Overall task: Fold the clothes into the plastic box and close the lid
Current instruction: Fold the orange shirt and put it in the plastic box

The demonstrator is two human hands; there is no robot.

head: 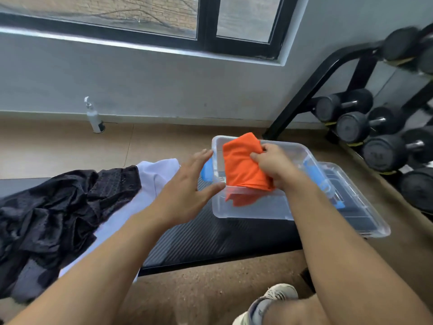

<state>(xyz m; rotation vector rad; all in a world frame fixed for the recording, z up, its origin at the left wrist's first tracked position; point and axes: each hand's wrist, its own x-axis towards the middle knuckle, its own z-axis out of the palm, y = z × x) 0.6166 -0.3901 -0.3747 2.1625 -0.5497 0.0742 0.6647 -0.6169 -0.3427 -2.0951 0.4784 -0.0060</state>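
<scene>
A clear plastic box with blue latches stands on the right end of a black bench. My right hand grips a folded orange garment and holds it over the box, its lower edge inside. My left hand is spread open just left of the box, fingers straight, thumb near the box's front rim. The clear lid lies right of the box, partly under it. A crumpled black mesh garment and a white garment lie on the bench to the left.
The black padded bench runs across the view above a brown floor. A rack of black dumbbells stands at the right. A white spray bottle sits by the grey wall. My shoe shows at the bottom.
</scene>
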